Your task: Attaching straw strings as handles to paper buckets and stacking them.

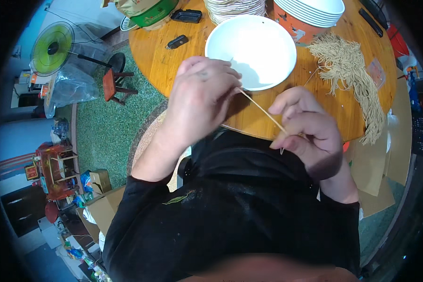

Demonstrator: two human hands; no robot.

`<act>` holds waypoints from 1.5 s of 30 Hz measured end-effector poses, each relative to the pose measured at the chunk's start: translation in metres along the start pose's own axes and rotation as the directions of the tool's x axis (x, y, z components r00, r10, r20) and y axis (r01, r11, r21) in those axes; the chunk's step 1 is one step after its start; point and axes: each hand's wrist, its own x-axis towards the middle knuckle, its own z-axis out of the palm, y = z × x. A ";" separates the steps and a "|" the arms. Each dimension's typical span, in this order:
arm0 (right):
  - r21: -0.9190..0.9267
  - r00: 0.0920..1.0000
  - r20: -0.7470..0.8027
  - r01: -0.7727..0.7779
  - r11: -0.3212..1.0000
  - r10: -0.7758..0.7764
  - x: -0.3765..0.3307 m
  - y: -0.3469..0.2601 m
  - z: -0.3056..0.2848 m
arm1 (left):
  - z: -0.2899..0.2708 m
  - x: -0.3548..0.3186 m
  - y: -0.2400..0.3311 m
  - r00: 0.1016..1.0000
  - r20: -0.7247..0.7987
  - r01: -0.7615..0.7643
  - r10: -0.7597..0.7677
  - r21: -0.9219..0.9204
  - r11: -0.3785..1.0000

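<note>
A thin, straight tan strand, cord or stick I cannot tell, runs between my two hands over the table's near edge. My left hand is closed round its upper end, the fingertips partly hidden behind the knuckles. Lower down, the thumb and fingers of my right hand pinch the other end, where a small loop of thread hangs. Just beyond my hands lies a wide white bowl. Right of it, a loose bundle of tan strings spreads over the tabletop and hangs past its edge.
On the round wooden table are a black key fob, a black tray, a green-and-tan bag, a pale coiled stack and stacked white bowls. A fan and a small stool stand at left.
</note>
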 end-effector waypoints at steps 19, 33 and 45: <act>0.430 0.922 0.127 -0.384 0.817 0.366 -0.023 0.009 -0.050 | -0.023 -0.032 -0.037 0.926 -0.372 -0.071 0.061 -0.013 0.997; 0.736 0.914 -0.192 -0.106 0.668 0.357 0.023 0.044 -0.034 | -0.039 -0.055 -0.044 0.992 0.121 0.030 -0.040 0.087 0.996; 0.811 0.955 -0.083 -0.102 0.575 0.286 0.035 0.036 0.006 | 0.009 -0.006 0.046 0.990 -0.135 0.011 -0.044 -0.233 0.972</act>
